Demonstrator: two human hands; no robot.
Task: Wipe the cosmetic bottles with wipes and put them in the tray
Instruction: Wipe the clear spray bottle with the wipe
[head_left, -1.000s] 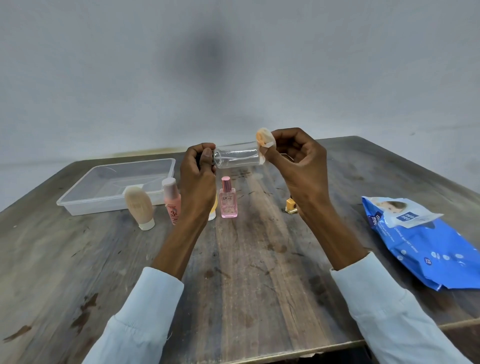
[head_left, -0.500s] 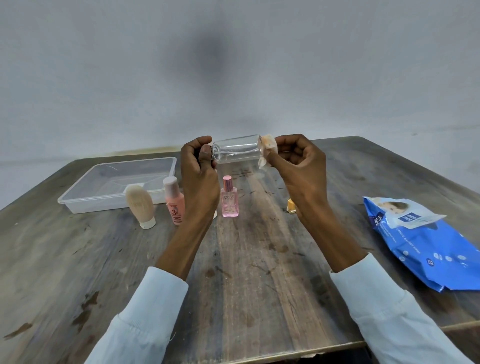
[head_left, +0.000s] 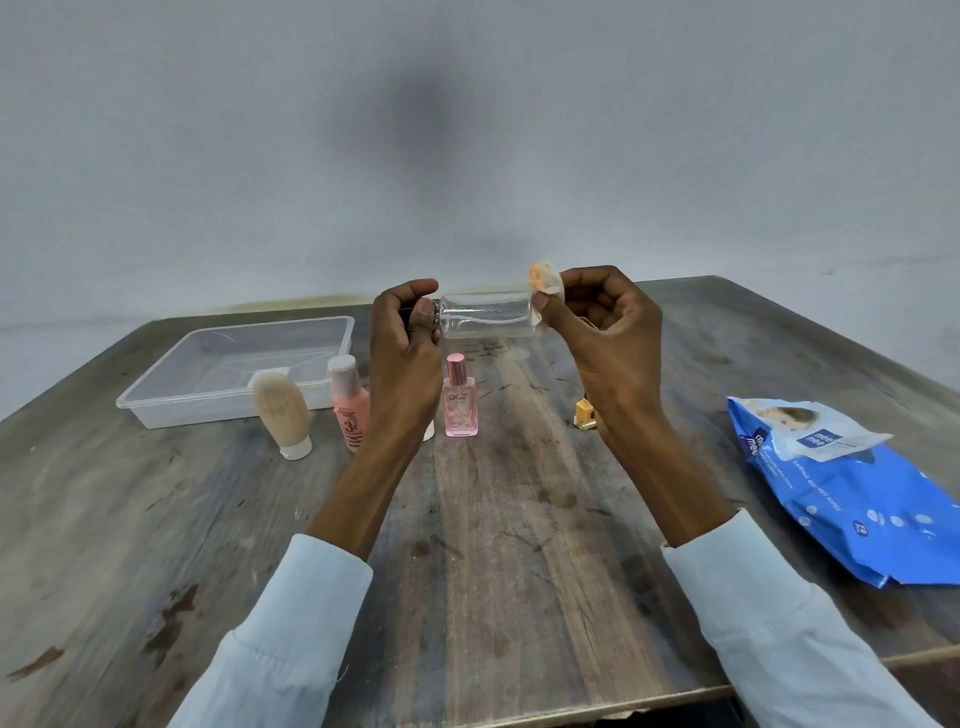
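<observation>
1. Carrying everything is the worktop (head_left: 509, 545), dark scuffed wood, with its far edge against the wall and its near edge under the person's sleeves.
2. Sitting at the far left corner is the tray (head_left: 156, 415), clear plastic, its long axis running along the far edge; I see no bottle in it yet.
3. Lying near the right edge is the blue wipes pack (head_left: 852, 499), flap lifted.
4. Held in the air above the middle of the worktop is the clear bottle (head_left: 485, 322). Its long axis lies level, left to right, roughly parallel to the far edge; neck and cap point left, base points right.
5. Closing round the capped neck is the left hand (head_left: 405, 364), fingers curled on it, so this grip carries the bottle.
6. Pinching a small folded wipe (head_left: 544, 278) is the right hand (head_left: 608, 338), which presses it against the bottle's base end. The wipe shows orange staining.
7. Judging the coming move: the tray lies left and slightly toward the far edge from the bottle, so the left hand is nearer and already holds it.
8. Standing between tray and hands, toward the far edge, are a beige tube (head_left: 283, 410), a peach bottle (head_left: 349, 402) and a pink perfume bottle (head_left: 460, 397); a small yellow bottle (head_left: 585, 414) stands behind the right wrist.
</observation>
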